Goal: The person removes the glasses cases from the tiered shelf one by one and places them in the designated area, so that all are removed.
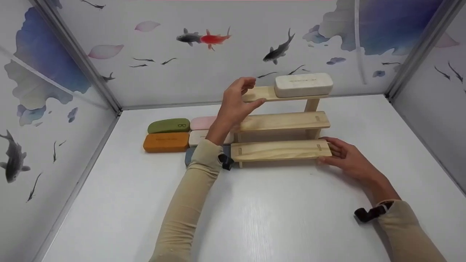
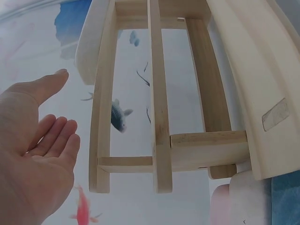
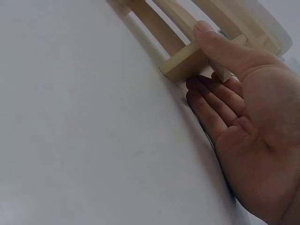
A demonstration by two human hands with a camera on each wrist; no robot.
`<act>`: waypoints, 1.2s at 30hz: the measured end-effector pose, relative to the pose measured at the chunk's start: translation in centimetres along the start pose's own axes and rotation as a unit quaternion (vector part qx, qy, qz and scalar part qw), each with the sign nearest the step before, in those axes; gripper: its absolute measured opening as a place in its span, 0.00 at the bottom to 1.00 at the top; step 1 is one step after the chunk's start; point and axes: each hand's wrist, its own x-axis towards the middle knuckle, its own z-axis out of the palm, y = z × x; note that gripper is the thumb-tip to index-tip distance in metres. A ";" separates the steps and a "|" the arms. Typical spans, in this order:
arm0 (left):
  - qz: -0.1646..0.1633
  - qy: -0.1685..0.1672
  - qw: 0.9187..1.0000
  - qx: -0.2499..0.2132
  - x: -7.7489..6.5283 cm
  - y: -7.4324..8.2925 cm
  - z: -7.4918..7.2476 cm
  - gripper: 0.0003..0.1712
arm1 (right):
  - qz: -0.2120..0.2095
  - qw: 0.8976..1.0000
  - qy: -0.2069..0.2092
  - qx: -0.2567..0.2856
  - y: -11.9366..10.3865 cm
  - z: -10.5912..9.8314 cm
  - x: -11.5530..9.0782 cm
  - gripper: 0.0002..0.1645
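A three-tier wooden display rack [image 1: 280, 151] stands on the white table. On the right part of its top board lies a white glasses case [image 1: 304, 85], partly visible at the upper left in the left wrist view. My left hand [image 1: 235, 103] is held at the left end of that top board, fingers apart; the left wrist view shows its palm bare and a gap to the wood. My right hand [image 1: 347, 160] grips the right end of the lowest board, thumb at the front corner and fingers at the back. In the right wrist view the thumb [image 3: 220, 44] lies against the wood.
Left of the rack lie more glasses cases: green [image 1: 168, 125], orange [image 1: 166, 142], pink [image 1: 202, 122], white [image 1: 198, 138] and blue [image 1: 190, 156]. My left forearm partly covers some of them. Printed panels [image 1: 233, 62] with fish border the table at the back and sides.
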 end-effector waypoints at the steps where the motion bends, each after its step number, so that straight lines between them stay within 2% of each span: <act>1: -0.002 -0.001 1.000 0.004 0.1 0.0 0.1 0.37 | -0.001 1.000 0.001 0.000 0.0 0.0 0.0 0.49; 14: -0.027 -0.015 0.999 0.008 2.1 0.5 2.1 0.41 | 0.003 1.000 -0.002 0.005 0.1 0.2 0.0 0.49; 28: -0.048 -0.068 0.996 0.024 3.7 1.3 4.0 0.47 | 0.005 1.000 -0.002 -0.005 0.1 0.1 0.0 0.49; 36: -0.039 -0.091 0.994 0.055 4.4 1.9 5.2 0.48 | 0.006 1.000 0.001 -0.009 0.1 0.0 0.1 0.50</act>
